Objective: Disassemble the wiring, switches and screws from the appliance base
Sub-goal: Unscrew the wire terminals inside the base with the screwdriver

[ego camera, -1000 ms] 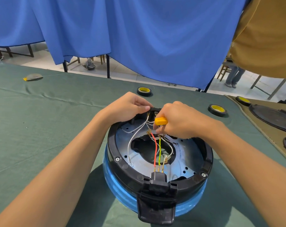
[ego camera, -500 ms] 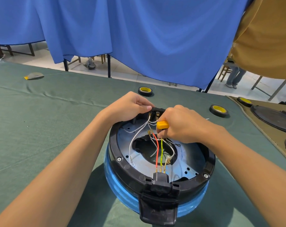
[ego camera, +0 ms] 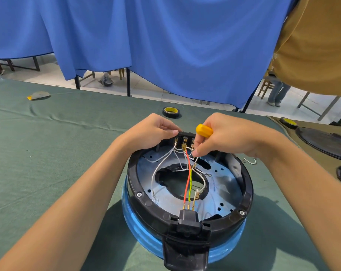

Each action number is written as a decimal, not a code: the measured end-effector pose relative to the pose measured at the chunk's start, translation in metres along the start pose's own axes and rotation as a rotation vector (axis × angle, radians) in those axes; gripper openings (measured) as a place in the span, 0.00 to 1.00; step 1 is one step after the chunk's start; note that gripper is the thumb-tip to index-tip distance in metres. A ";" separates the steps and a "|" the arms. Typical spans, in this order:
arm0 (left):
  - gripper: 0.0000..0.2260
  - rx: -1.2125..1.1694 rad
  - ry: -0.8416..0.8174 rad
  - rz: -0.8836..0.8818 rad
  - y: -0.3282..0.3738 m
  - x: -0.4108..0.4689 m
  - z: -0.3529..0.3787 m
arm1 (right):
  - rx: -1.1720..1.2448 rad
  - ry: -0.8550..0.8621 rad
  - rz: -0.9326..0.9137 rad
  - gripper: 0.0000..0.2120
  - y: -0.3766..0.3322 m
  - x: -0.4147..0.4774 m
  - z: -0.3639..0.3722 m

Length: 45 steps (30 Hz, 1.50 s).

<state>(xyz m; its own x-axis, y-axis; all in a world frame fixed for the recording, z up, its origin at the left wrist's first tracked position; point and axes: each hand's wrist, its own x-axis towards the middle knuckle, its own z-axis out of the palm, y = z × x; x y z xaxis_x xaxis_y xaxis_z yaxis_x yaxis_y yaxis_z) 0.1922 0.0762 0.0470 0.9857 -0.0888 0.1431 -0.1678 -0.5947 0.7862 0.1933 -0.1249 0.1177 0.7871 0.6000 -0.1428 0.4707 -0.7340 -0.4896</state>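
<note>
The appliance base [ego camera: 242, 194], a black ring over a blue body, lies upside down on the green cloth. White wires [ego camera: 162, 163], a red wire [ego camera: 187, 177] and a yellow-green wire [ego camera: 190, 184] run from the black switch block [ego camera: 185, 136] at the far rim to a black socket [ego camera: 188, 216] at the near rim. My left hand [ego camera: 154, 132] grips the far rim beside the switch block. My right hand [ego camera: 226, 136] holds a yellow-handled screwdriver [ego camera: 204, 130], and its fingertips pinch a white wire end below the block. Hex screws [ego camera: 139, 194] sit in the rim.
A black tape roll with a yellow core [ego camera: 171, 112] lies beyond the base, another [ego camera: 287, 121] at the far right beside dark round lids [ego camera: 322, 142]. A loose white wire piece [ego camera: 250, 161] lies right of the base. A person in tan [ego camera: 312, 45] stands at upper right.
My right hand has lifted, so the yellow handle now points up above the switch block, and its fingertips have taken hold of a wire end. My left hand stays on the rim.
</note>
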 end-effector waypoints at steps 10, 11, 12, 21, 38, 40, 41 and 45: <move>0.11 0.196 -0.012 0.067 0.008 -0.003 0.000 | 0.309 0.018 0.215 0.20 0.012 0.011 0.003; 0.11 0.213 -0.015 0.071 0.009 -0.004 0.000 | 0.334 0.034 0.219 0.18 0.014 0.012 0.001; 0.11 0.230 -0.018 0.077 0.011 -0.004 0.000 | 0.342 0.050 0.223 0.18 0.016 0.012 -0.001; 0.13 0.376 -0.040 0.080 0.020 -0.005 0.004 | 0.571 0.119 0.145 0.26 0.033 -0.003 -0.027; 0.08 0.190 0.008 0.057 0.002 0.000 0.001 | 0.648 0.303 0.769 0.11 0.174 -0.045 -0.020; 0.08 0.176 0.007 0.053 0.003 0.000 0.000 | 0.597 0.282 0.803 0.11 0.179 -0.046 -0.018; 0.08 0.174 0.006 0.049 0.003 0.000 0.000 | 0.566 0.281 0.808 0.11 0.181 -0.045 -0.017; 0.09 0.163 0.001 0.035 0.005 -0.001 0.001 | 0.452 0.331 0.798 0.09 0.183 -0.037 -0.014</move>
<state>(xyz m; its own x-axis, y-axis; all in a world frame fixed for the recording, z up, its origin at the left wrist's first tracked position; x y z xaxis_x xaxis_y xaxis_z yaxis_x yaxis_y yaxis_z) 0.1902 0.0723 0.0502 0.9794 -0.1108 0.1690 -0.1968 -0.7128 0.6732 0.2562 -0.2859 0.0451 0.9129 -0.1913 -0.3607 -0.3928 -0.6528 -0.6478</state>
